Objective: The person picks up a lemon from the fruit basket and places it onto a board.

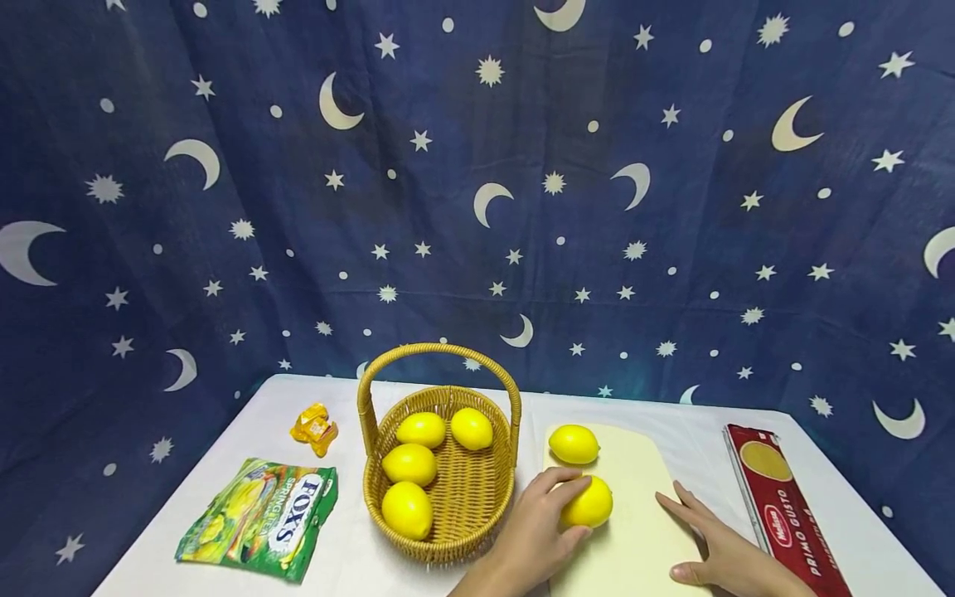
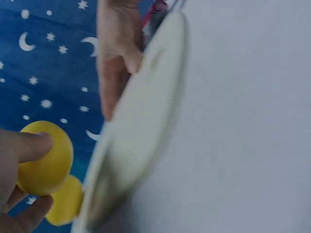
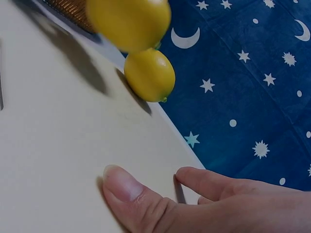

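Observation:
My left hand (image 1: 533, 531) grips a yellow lemon (image 1: 591, 502) between thumb and fingers. The right wrist view shows this lemon raised over the cream cutting board (image 1: 634, 531), its shadow falling on the surface. A second lemon (image 1: 574, 444) lies at the board's far left end. At the board's right edge, my right hand (image 1: 719, 543) rests with its fingers fairly straight; its thumb (image 3: 124, 187) touches the top face. Left of the board stands a wicker basket (image 1: 466, 497) with a tall handle, and several lemons (image 1: 409, 465) lie along its left and back.
A green Fox's bag (image 1: 261, 518) lies at the left, with orange wrapped sweets (image 1: 315, 429) behind it. On the right is a red Primo Gusto packet (image 1: 787, 510). A starry blue cloth (image 1: 448, 249) hangs behind the white-covered table (image 1: 343, 539).

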`<state>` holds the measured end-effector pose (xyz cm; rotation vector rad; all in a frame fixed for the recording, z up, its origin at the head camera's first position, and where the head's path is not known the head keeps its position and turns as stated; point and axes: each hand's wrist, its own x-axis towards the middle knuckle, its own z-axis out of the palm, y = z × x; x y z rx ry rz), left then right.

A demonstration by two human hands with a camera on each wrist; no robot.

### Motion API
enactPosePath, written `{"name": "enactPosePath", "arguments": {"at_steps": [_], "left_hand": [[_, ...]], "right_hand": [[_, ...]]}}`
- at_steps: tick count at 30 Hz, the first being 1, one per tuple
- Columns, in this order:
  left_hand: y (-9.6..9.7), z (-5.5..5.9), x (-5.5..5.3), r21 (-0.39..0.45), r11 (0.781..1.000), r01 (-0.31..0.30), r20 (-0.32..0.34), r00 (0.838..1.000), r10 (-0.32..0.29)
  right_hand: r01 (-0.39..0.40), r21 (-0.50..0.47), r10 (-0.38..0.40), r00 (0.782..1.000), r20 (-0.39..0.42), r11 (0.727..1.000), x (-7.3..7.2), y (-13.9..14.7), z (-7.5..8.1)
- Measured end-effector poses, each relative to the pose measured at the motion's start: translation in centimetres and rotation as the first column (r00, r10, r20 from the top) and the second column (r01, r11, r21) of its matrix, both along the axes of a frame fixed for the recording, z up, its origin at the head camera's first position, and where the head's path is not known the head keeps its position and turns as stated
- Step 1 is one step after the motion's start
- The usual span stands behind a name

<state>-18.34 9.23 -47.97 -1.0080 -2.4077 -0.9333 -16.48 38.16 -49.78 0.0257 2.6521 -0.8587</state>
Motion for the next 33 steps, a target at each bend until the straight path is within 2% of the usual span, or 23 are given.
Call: {"name": "enactPosePath", "arguments": {"at_steps": [6,13,18,26,29,33], "left_hand": [[0.4,-2.3,-0.7,0.086,0.996,-0.031,0.058,0.998,0.026],[0.7,-4.1,-1.8,0.209,0.978,-0.005,0.146,0.989,-0.026],[0.8,-4.7,-2.0,0.274,0.962,0.001,0.183,0.982,-0.053],[1.0,-5.0,-1.9,0.333,0.942,-0.036,0.263,0.963,-0.056],[1.0,-5.0,-2.1,0.356,0.934,-0.038,0.262,0.963,-0.061],[1.0,-5.0,-2.4,0.35,0.935,-0.05,0.26,0.965,-0.046]], "right_hand": [[-0.016,-0.013,0.016,1.0,-0.019,1.0,0.1,0.2,-0.3],[-0.033,-0.018,0.032,0.998,-0.05,0.999,0.2,0.2,-0.5],[-0.037,-0.041,0.035,0.999,-0.034,0.998,0.2,0.4,-0.5],[-0.045,-0.088,0.043,0.999,-0.026,0.995,0.2,0.8,-0.9],[-0.062,-0.105,0.058,0.998,-0.039,0.993,0.2,0.9,-1.1],[-0.044,-0.104,0.04,0.998,-0.041,0.994,0.0,0.9,-1.3]]}}
